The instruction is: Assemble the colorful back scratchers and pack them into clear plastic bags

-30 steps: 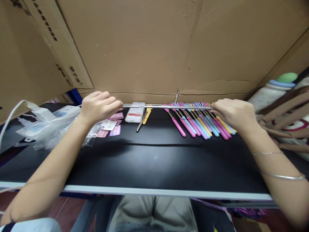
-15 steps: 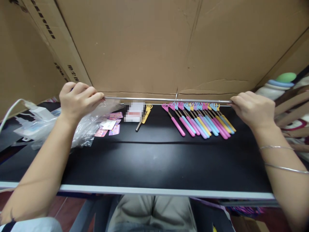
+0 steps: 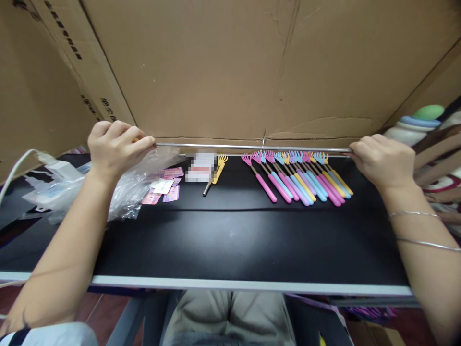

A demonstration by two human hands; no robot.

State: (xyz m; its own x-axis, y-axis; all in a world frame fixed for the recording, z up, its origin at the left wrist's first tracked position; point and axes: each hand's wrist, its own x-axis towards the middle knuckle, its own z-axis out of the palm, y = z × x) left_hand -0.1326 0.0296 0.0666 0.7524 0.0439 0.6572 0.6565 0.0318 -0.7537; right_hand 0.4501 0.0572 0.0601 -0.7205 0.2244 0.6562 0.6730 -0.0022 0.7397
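A thin metal rod, drawn out long, spans the space between my hands; it looks like the stretched shaft of a telescopic back scratcher (image 3: pixel 252 146). My left hand (image 3: pixel 117 149) is closed round its left end, where a bit of yellow-orange shows between the fingers. Round the right end my right hand (image 3: pixel 383 161) is closed, hiding that end. Below the rod, several back scratchers (image 3: pixel 298 180) with pink, blue, yellow and purple handles lie in a slanted row. A separate yellow back scratcher (image 3: pixel 218 173) lies left of them.
Clear plastic bags (image 3: pixel 126 192) and a white charger (image 3: pixel 65 170) with a cable lie at left. Beside them are small printed cards (image 3: pixel 171 192) and a blurred white label (image 3: pixel 200 167). Cardboard (image 3: pixel 216 72) walls the black table (image 3: pixel 234 245). A white bottle (image 3: pixel 408 130) stands at right.
My right hand has moved slightly to the right, lengthening the visible rod a little. My left hand stays nearly in place, with more yellow-orange showing between its fingers.
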